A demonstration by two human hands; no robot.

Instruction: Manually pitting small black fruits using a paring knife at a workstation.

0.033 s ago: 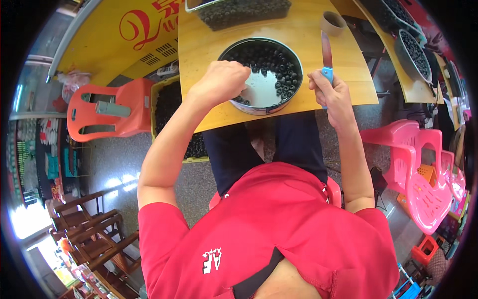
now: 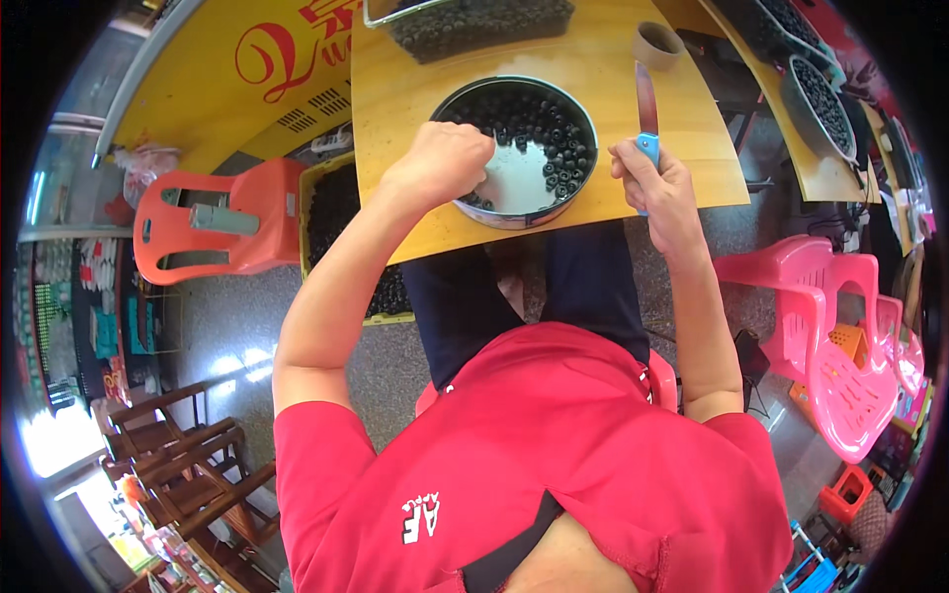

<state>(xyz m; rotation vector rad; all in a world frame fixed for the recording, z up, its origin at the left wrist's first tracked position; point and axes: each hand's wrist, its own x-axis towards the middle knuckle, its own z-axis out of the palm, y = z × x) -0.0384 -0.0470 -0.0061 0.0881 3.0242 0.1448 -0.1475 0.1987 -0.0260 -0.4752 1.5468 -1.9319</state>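
The left hand (image 2: 445,163) is clenched inside the round metal pan (image 2: 583,183) of dark berries (image 2: 554,133); the right hand (image 2: 657,183) grasps a blue-handled knife (image 2: 647,109) beside it. Both rest over a yellow wooden table (image 2: 415,89); an orange plastic stool (image 2: 222,217) stands left, pink chairs (image 2: 830,336) right, on a speckled floor (image 2: 227,326).

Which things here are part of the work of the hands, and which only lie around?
In use:
- left hand, closed, reaching into the round metal pan of small dark fruits
- right hand, gripping a blue-handled knife
- wooden table

Lying about:
- paper cup
- orange stool
- pink chairs
- yellow crate beside the table
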